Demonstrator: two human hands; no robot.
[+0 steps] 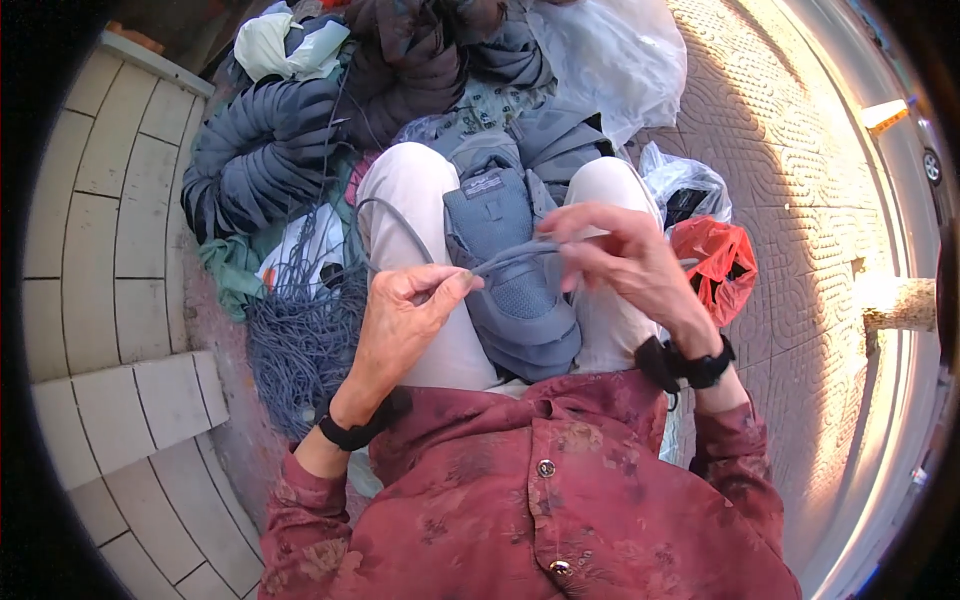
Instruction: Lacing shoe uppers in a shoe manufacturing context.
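A grey fabric piece with mesh and a small label (505,265) lies in my lap, between my knees in light trousers. A grey cord (510,256) runs across it. My left hand (405,320) pinches one end of the cord between thumb and fingers. My right hand (625,260) grips the cord farther right, with its fingers curled over it. The cord is stretched between both hands and loops away to the left over my knee. Both wrists wear black bands.
A tangle of grey-blue cords (300,335) lies on the ground at my left. Piled dark and grey garments (270,150) sit ahead. A clear plastic bag (610,60) and a red bag (720,265) lie at right. A tiled step (120,220) borders the left.
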